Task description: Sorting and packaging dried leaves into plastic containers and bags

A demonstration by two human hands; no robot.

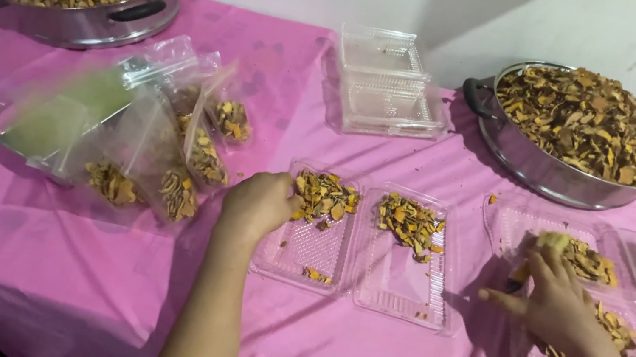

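My left hand (258, 205) is curled at the left edge of a clear plastic clamshell box (307, 241), its fingers against a small heap of dried yellow-brown slices (325, 195) in it. A second clear box (402, 279) beside it holds another heap (411, 222). My right hand (556, 300) hovers over a third clear box (513, 224) at the right, fingers pinched on some dried slices (553, 242) above its pile (592, 263).
A large steel pan (543, 169) heaped with dried slices stands at the back right, another (95, 21) at the back left. Stacked clear boxes (381, 82) sit at the back centre. Clear plastic bags (167, 153) with slices lie left. Pink cloth (62, 265) covers the table.
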